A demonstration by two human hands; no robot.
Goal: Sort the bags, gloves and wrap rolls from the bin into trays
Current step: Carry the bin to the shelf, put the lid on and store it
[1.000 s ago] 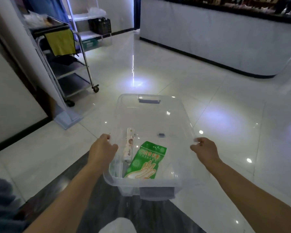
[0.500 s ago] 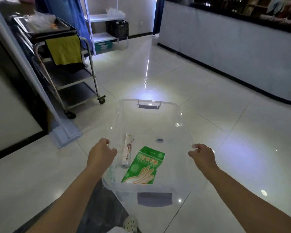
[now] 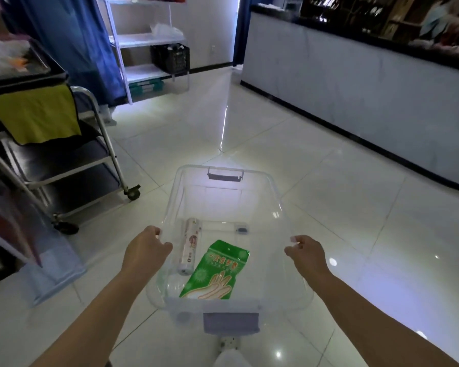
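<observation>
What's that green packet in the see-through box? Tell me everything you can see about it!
The green packet is a flat, shiny plastic pouch, still sealed as far as it shows. It has a pale drawing of gloved hands near its lower end, leaf-like patterns and a line of printed characters near the top. It lies flat and slightly slanted on the floor of the clear bin, at the end nearer the person. A white wrap roll lies just to its left; whether they touch is unclear. Neither hand touches it.
</observation>
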